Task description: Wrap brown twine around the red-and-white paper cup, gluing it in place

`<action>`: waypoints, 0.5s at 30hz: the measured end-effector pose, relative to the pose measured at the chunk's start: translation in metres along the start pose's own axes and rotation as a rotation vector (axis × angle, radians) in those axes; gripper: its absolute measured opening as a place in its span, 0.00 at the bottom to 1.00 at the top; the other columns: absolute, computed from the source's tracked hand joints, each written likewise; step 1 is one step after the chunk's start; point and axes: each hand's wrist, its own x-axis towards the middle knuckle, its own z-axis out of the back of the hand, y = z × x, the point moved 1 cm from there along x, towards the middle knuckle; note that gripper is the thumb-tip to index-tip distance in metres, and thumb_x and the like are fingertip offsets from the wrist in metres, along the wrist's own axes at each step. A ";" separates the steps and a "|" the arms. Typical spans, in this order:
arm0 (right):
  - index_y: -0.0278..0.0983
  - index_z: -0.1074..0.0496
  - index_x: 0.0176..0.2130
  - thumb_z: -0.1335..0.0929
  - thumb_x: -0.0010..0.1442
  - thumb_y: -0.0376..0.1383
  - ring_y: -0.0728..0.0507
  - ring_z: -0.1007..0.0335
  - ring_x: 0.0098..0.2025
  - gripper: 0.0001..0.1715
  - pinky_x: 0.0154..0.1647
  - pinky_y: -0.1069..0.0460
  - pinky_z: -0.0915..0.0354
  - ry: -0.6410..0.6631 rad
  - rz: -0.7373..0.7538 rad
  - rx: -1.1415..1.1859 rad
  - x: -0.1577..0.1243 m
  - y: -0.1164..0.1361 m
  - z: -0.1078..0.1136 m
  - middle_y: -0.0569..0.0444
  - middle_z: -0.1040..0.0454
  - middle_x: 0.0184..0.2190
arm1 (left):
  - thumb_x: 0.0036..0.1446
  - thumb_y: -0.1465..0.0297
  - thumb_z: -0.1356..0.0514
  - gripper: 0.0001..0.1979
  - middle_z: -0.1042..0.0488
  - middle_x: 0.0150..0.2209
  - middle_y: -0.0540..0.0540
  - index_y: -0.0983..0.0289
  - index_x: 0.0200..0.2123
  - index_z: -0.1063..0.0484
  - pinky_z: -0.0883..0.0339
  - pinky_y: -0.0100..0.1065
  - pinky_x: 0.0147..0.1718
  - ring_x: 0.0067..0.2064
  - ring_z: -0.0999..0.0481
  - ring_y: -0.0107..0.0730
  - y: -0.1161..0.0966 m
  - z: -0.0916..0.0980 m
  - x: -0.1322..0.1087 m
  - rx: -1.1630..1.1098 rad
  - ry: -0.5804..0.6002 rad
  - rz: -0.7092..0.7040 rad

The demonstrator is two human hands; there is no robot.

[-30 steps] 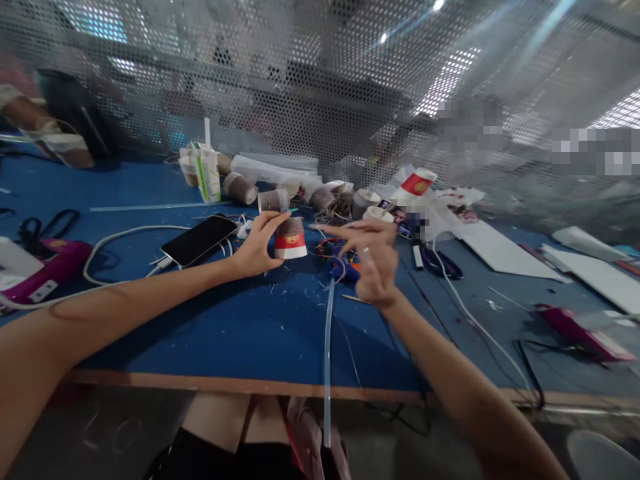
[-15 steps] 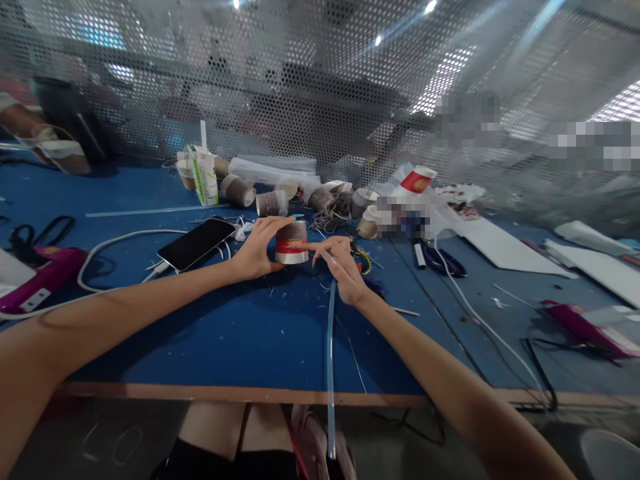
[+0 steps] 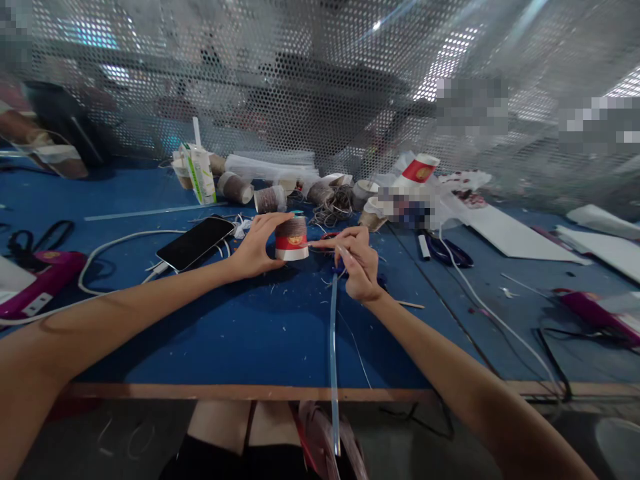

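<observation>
My left hand (image 3: 256, 250) grips an upside-down paper cup (image 3: 291, 248), thumb low and fingers at its top. Brown cord wraps the upper part of the cup; below it show a red band with a gold emblem and a white rim. A small teal piece (image 3: 297, 213) sits on top. My right hand (image 3: 361, 262) stretches its index finger to the cup's right side, at or very near the surface. Its other fingers are curled loosely, with nothing visible in them. Below it, a long translucent stick (image 3: 334, 347) runs from a blue object (image 3: 340, 267) past the table edge.
Behind the cup lie several cord-wrapped cups (image 3: 270, 199) and a tangle of cord (image 3: 334, 207). A phone (image 3: 197, 243) and a magenta power strip (image 3: 43, 283) are at left. Dark-handled scissors (image 3: 450, 252) and white boards (image 3: 510, 237) lie right. A mesh screen (image 3: 300, 87) stands behind.
My right hand has moved slightly right, its index finger now reaching less across the cup's red band. More of the gold emblem shows. My left hand keeps its grip.
</observation>
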 end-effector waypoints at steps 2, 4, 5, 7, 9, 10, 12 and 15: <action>0.45 0.25 0.37 0.45 0.67 0.49 0.36 0.39 0.46 0.24 0.49 0.37 0.40 0.097 0.048 -0.030 0.001 0.004 -0.002 0.50 0.27 0.29 | 0.43 0.73 0.32 0.40 0.30 0.60 0.60 0.60 0.61 0.40 0.39 0.52 0.60 0.61 0.32 0.50 0.000 0.000 0.000 -0.009 0.001 0.004; 0.44 0.29 0.37 0.43 0.66 0.48 0.36 0.40 0.47 0.19 0.50 0.36 0.41 0.226 0.066 -0.072 0.003 0.007 -0.006 0.50 0.24 0.38 | 0.42 0.72 0.31 0.40 0.30 0.60 0.60 0.60 0.60 0.39 0.39 0.52 0.60 0.61 0.32 0.50 0.000 0.000 0.000 -0.011 0.002 -0.005; 0.44 0.31 0.36 0.42 0.65 0.48 0.36 0.41 0.47 0.17 0.50 0.35 0.42 0.274 0.064 -0.092 0.004 0.007 -0.007 0.51 0.23 0.41 | 0.42 0.72 0.31 0.40 0.30 0.59 0.59 0.59 0.60 0.39 0.38 0.52 0.60 0.60 0.32 0.50 0.001 0.000 0.000 -0.009 0.000 -0.010; 0.43 0.33 0.36 0.41 0.65 0.46 0.36 0.42 0.48 0.14 0.50 0.35 0.43 0.296 0.045 -0.117 0.006 0.007 -0.009 0.52 0.23 0.43 | 0.41 0.72 0.31 0.40 0.29 0.59 0.59 0.59 0.59 0.38 0.38 0.52 0.59 0.60 0.32 0.49 0.001 0.000 0.000 -0.004 -0.007 -0.016; 0.44 0.33 0.36 0.42 0.66 0.45 0.36 0.42 0.48 0.14 0.50 0.36 0.43 0.236 0.024 -0.119 0.006 0.005 -0.007 0.51 0.23 0.41 | 0.41 0.72 0.31 0.40 0.29 0.58 0.58 0.59 0.59 0.38 0.38 0.52 0.59 0.59 0.31 0.49 0.001 0.000 0.000 -0.005 -0.020 -0.016; 0.44 0.32 0.35 0.42 0.66 0.45 0.36 0.41 0.47 0.15 0.50 0.36 0.43 0.182 0.020 -0.113 0.005 0.002 -0.005 0.51 0.23 0.38 | 0.40 0.72 0.31 0.40 0.29 0.58 0.58 0.59 0.59 0.38 0.38 0.52 0.59 0.59 0.31 0.49 0.001 0.000 0.000 -0.009 -0.024 -0.014; 0.44 0.29 0.33 0.43 0.67 0.45 0.36 0.40 0.44 0.19 0.50 0.37 0.42 0.047 0.016 -0.100 0.003 -0.003 0.000 0.51 0.26 0.30 | 0.40 0.73 0.31 0.41 0.29 0.59 0.58 0.59 0.60 0.39 0.38 0.52 0.59 0.60 0.31 0.50 0.001 0.000 0.000 -0.022 -0.023 -0.014; 0.43 0.28 0.29 0.47 0.68 0.46 0.36 0.37 0.41 0.27 0.49 0.37 0.41 -0.132 -0.036 -0.114 -0.001 -0.010 0.007 0.49 0.29 0.26 | 0.40 0.74 0.32 0.41 0.29 0.59 0.60 0.60 0.60 0.39 0.39 0.52 0.59 0.60 0.32 0.51 0.001 0.000 0.000 -0.038 -0.010 -0.015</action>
